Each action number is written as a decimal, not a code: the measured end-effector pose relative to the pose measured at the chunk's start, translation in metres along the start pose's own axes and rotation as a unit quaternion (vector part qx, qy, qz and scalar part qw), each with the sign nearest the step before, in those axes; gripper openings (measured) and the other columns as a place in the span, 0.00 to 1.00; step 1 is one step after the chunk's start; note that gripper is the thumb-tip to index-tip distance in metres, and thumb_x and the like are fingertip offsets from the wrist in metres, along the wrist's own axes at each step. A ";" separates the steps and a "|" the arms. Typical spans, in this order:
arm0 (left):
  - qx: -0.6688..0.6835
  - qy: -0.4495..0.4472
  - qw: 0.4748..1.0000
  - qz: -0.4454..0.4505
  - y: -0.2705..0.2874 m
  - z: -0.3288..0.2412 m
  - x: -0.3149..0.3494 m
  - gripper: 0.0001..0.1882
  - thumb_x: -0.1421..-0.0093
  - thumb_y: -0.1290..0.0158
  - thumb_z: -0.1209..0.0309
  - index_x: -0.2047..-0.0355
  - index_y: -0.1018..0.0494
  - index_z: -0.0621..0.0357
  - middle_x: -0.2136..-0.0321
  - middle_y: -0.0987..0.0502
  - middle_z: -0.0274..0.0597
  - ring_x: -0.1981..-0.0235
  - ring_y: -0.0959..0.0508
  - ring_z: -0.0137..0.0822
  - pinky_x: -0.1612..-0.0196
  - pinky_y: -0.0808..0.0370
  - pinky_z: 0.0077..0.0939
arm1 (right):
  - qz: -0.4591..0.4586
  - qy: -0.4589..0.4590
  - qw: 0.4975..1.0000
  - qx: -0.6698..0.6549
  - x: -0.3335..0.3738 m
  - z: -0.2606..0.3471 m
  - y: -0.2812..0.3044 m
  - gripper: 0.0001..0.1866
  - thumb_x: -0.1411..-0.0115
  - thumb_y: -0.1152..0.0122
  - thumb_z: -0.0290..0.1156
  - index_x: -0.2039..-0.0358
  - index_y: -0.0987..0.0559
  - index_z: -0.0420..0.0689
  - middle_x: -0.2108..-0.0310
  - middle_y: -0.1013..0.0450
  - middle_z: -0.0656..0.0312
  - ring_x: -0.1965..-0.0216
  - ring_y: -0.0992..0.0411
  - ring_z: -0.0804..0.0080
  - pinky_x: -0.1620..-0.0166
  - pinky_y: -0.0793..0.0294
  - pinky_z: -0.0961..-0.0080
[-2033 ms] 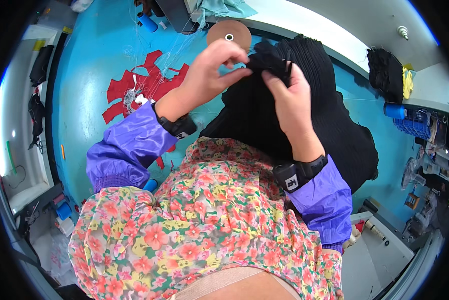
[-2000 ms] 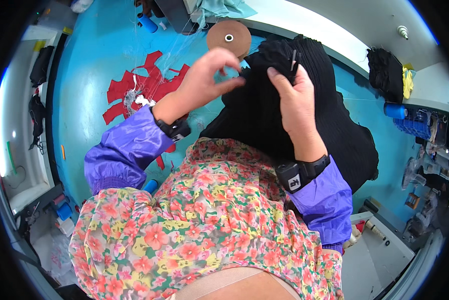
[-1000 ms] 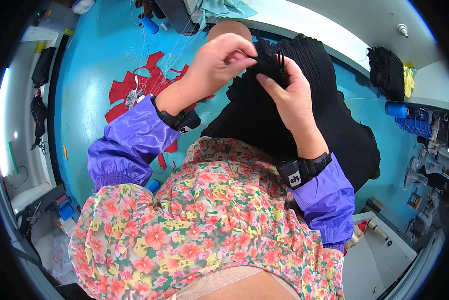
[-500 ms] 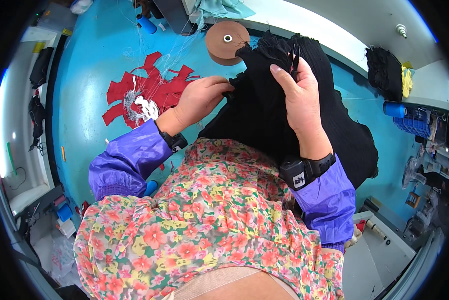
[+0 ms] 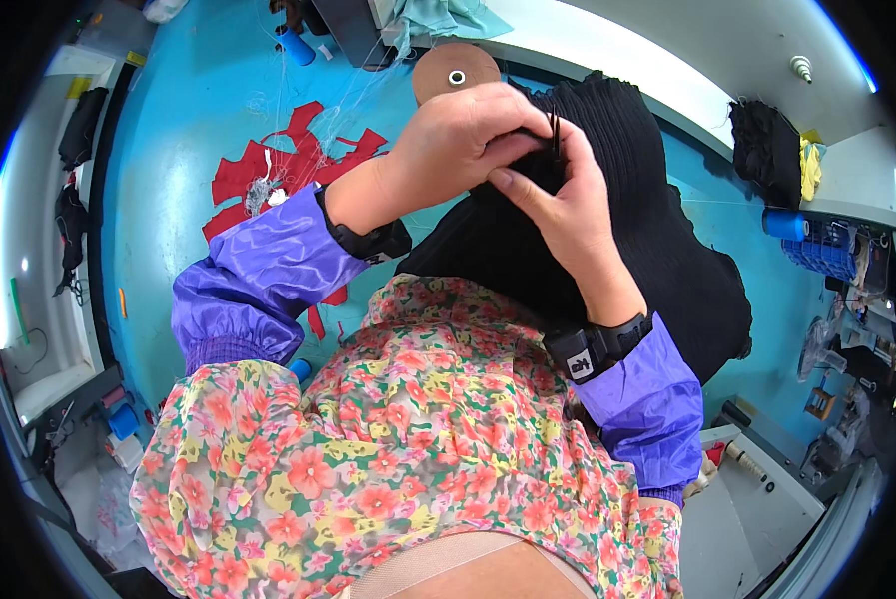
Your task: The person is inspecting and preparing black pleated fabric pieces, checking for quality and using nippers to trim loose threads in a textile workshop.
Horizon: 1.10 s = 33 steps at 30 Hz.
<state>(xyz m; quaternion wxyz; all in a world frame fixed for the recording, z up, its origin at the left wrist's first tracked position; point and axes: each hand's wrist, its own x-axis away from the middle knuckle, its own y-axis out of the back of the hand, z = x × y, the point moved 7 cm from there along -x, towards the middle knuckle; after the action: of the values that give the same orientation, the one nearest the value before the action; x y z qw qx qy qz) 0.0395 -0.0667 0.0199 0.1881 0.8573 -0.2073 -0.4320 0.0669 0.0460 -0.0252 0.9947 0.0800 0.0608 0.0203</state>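
A black ribbed garment (image 5: 617, 190) lies bunched over my lap and the blue surface. My left hand (image 5: 458, 135) is closed in a pinch on the black fabric, at its upper edge. Close beside it, my right hand (image 5: 568, 210) holds small dark thread snips (image 5: 555, 138) with the slim points upward, next to the left fingertips. Some black cloth also lies between the two hands. Whether the snips' blades touch the cloth is hidden by the fingers.
Red fabric pieces (image 5: 253, 170) with a tangle of white and grey thread (image 5: 260, 193) lie to the left. Behind my hands stands a brown tape roll (image 5: 468, 65). A blue thread cone (image 5: 294, 47) lies at the back; a blue basket (image 5: 822, 255) is at right.
My left hand has moved right and up, bringing the fabric edge to the right hand. The right hand has shifted slightly left, still holding the snips.
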 end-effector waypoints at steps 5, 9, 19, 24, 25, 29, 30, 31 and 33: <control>0.078 0.160 0.974 -0.140 0.014 0.039 0.033 0.12 0.55 0.42 0.83 0.69 0.30 0.61 0.68 0.29 0.38 0.69 0.26 0.29 0.64 0.29 0.21 | -0.068 -0.078 0.981 -0.163 -0.008 0.000 0.020 0.13 0.47 0.43 0.21 0.59 0.31 0.39 0.66 0.29 0.66 0.66 0.31 0.84 0.61 0.32 0.87; 0.029 0.181 0.979 0.085 -0.022 0.040 0.070 0.15 0.53 0.41 0.74 0.63 0.29 0.56 0.66 0.29 0.40 0.66 0.26 0.38 0.64 0.28 0.27 | -0.089 -0.084 0.963 -0.242 -0.013 -0.002 0.035 0.11 0.46 0.44 0.21 0.61 0.30 0.39 0.67 0.29 0.66 0.66 0.31 0.84 0.61 0.32 0.87; -0.073 0.084 0.983 0.148 -0.023 0.035 0.078 0.14 0.55 0.46 0.79 0.66 0.24 0.56 0.66 0.26 0.42 0.64 0.26 0.42 0.62 0.28 0.32 | -0.047 -0.058 0.985 -0.157 -0.009 0.017 0.027 0.14 0.46 0.44 0.21 0.58 0.31 0.38 0.65 0.29 0.65 0.64 0.31 0.84 0.60 0.32 0.87; -0.043 0.128 0.989 0.053 0.013 0.022 0.053 0.16 0.54 0.51 0.87 0.65 0.25 0.59 0.67 0.25 0.43 0.65 0.24 0.39 0.63 0.27 0.26 | -0.040 -0.025 0.996 -0.079 -0.009 0.013 0.017 0.16 0.46 0.43 0.22 0.57 0.32 0.36 0.66 0.29 0.65 0.65 0.32 0.82 0.61 0.32 0.86; 0.007 0.155 0.988 0.005 0.019 0.022 0.049 0.16 0.53 0.53 0.88 0.65 0.26 0.60 0.66 0.25 0.43 0.65 0.24 0.38 0.62 0.27 0.25 | -0.029 -0.004 0.999 -0.028 -0.007 0.013 0.013 0.16 0.46 0.42 0.24 0.57 0.32 0.35 0.66 0.29 0.64 0.66 0.32 0.82 0.61 0.33 0.85; 0.106 0.208 0.972 0.002 0.008 0.015 0.020 0.14 0.51 0.52 0.86 0.64 0.26 0.61 0.68 0.25 0.42 0.69 0.24 0.34 0.65 0.27 0.21 | -0.002 0.025 0.995 0.098 -0.001 0.011 0.002 0.22 0.48 0.38 0.31 0.56 0.33 0.36 0.66 0.28 0.57 0.64 0.29 0.71 0.59 0.30 0.77; 0.033 0.057 0.997 -0.038 0.011 0.005 0.007 0.12 0.50 0.51 0.85 0.65 0.26 0.61 0.70 0.25 0.41 0.72 0.24 0.31 0.68 0.27 0.20 | -0.013 0.046 0.989 0.143 0.001 0.016 0.000 0.23 0.49 0.37 0.30 0.56 0.33 0.36 0.65 0.28 0.57 0.64 0.29 0.70 0.59 0.30 0.76; 0.032 0.058 0.997 -0.041 0.007 0.006 0.006 0.12 0.50 0.51 0.85 0.65 0.26 0.61 0.70 0.25 0.41 0.72 0.24 0.31 0.68 0.27 0.20 | -0.025 0.067 0.980 0.186 0.002 0.020 -0.002 0.23 0.51 0.36 0.29 0.56 0.33 0.36 0.64 0.28 0.56 0.64 0.29 0.70 0.59 0.30 0.76; 0.074 0.053 0.995 -0.050 0.004 0.005 0.001 0.11 0.50 0.49 0.84 0.66 0.26 0.62 0.72 0.26 0.40 0.73 0.25 0.31 0.69 0.28 0.20 | -0.056 0.028 0.984 0.165 0.001 0.012 0.008 0.23 0.52 0.37 0.26 0.55 0.33 0.36 0.65 0.29 0.56 0.64 0.29 0.71 0.59 0.30 0.77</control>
<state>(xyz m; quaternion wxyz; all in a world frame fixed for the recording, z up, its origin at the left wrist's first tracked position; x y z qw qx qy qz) 0.0354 -0.0708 0.0185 0.1132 0.8999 -0.1856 -0.3781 0.0695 0.0520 -0.0125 0.9653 0.2391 0.0956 -0.0439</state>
